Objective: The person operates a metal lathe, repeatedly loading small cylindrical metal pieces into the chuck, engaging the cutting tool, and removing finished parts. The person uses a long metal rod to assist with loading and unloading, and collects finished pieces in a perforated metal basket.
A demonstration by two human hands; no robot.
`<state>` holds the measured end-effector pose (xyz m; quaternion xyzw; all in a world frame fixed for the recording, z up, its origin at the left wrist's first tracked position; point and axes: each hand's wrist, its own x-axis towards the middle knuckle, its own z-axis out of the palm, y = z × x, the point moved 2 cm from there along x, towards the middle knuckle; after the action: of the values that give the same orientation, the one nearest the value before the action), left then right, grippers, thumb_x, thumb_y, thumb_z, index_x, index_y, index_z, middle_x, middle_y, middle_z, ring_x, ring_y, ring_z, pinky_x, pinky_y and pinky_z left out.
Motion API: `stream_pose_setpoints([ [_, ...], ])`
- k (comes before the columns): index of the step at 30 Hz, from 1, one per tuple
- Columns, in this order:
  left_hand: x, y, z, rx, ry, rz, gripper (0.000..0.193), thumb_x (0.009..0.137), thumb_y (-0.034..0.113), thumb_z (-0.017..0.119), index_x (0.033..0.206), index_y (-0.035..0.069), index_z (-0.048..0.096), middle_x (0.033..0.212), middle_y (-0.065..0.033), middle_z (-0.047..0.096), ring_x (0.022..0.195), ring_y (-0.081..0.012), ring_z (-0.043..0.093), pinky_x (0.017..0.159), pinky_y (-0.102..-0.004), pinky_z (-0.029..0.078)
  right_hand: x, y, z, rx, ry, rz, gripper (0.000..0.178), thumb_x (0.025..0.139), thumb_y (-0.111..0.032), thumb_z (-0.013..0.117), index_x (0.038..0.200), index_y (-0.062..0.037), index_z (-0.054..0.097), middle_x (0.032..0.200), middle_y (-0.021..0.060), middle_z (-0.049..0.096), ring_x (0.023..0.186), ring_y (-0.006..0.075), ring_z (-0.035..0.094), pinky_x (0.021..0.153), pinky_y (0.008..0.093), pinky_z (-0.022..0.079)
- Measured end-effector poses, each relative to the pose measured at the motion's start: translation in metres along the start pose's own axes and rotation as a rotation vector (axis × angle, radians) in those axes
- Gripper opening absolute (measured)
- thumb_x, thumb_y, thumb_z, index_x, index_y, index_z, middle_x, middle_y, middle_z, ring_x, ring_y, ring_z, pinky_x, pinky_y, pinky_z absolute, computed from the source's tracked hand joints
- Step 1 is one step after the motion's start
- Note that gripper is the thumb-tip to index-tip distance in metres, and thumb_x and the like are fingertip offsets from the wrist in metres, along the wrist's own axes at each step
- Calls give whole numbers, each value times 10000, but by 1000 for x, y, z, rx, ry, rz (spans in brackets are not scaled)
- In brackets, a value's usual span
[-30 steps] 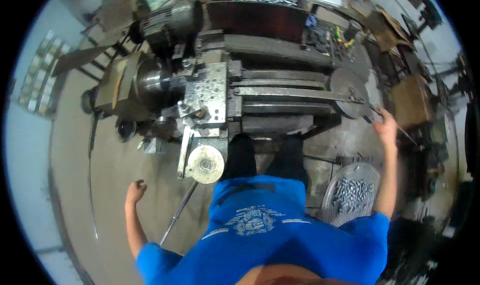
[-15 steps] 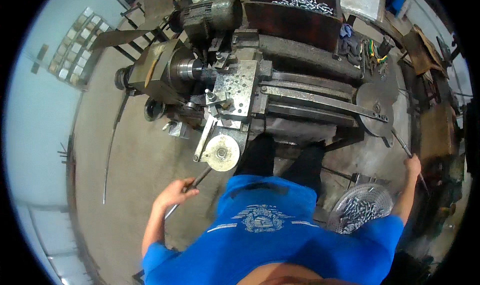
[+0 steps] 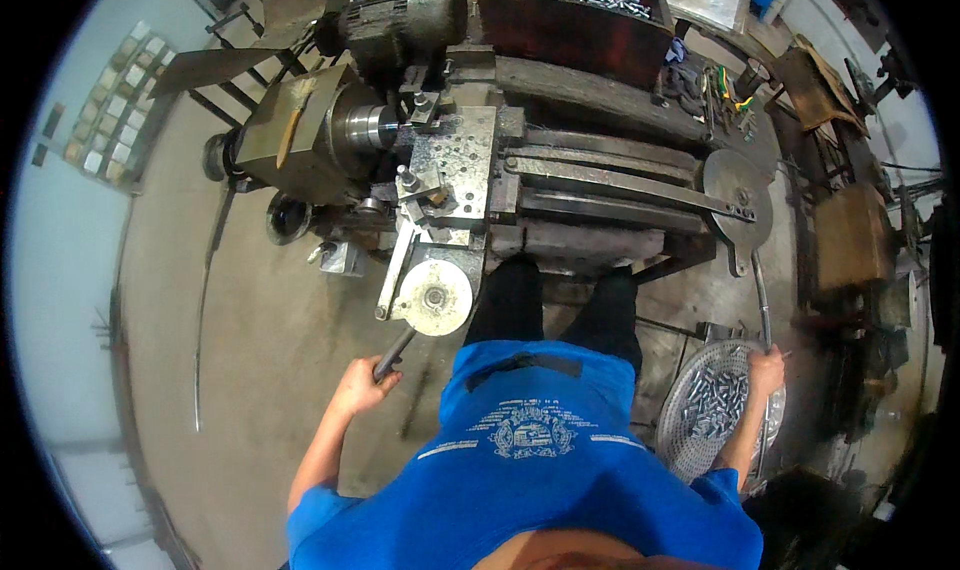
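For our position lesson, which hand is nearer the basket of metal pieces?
Right: the right hand appears over the right edge of the basket; the left hand is well left of it.

Left hand (image 3: 367, 384): floor (image 3: 250, 370) is lying open leftward; pale disc (image 3: 436, 298) is blocking forward | Right hand (image 3: 766, 370): basket (image 3: 683, 458) is crowding its inner side; lever (image 3: 762, 295) is extending ahead | Between: blue shirt (image 3: 540, 490) is filling the gap

The left lever (image 3: 397, 353), a dark round bar, slants from the pale disc (image 3: 436, 298) toward the near left. The right lever (image 3: 763, 300), a slim grey rod, runs nearward from the grey wheel (image 3: 733, 182).
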<state>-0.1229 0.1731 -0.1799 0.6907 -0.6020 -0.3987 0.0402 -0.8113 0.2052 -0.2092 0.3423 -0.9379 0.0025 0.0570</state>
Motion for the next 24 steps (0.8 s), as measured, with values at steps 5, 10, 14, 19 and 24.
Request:
stream_pose_setpoints([
  [5,-1,7,-2,46,8,-19,266,759,226,676,943,36,656,647,-177,598,590,-288,599,588,-375,458,-15,-5,2,50,-41,-22,458,640,-312,553,993,-30,632,888,242,626,836,412,597,732,472,468],
  [10,-1,1,2,11,21,-12,255,760,217,674,936,33,658,651,-176,602,594,-279,602,592,-373,460,-27,-18,-11,63,-15,-8,453,625,-290,543,986,-31,631,880,249,623,814,420,595,731,474,469],
  [14,2,8,-3,-88,-9,57,259,760,215,671,934,24,657,679,-159,624,631,-261,619,612,-370,468,-26,-8,5,141,40,-22,376,637,-293,550,919,-50,603,833,243,619,818,443,583,717,513,449],
  [19,20,27,-9,58,-112,-3,273,769,218,657,968,30,652,777,-149,660,722,-259,643,677,-348,488,-38,47,20,182,-107,6,450,630,-270,578,1009,-28,592,929,254,602,913,425,567,778,475,445],
  [24,32,19,-3,-60,-196,49,265,805,215,619,1012,52,646,849,-129,671,793,-237,643,721,-336,484,-104,131,-1,6,-319,318,494,687,-307,546,1048,29,556,1007,311,571,984,455,540,821,499,425],
])
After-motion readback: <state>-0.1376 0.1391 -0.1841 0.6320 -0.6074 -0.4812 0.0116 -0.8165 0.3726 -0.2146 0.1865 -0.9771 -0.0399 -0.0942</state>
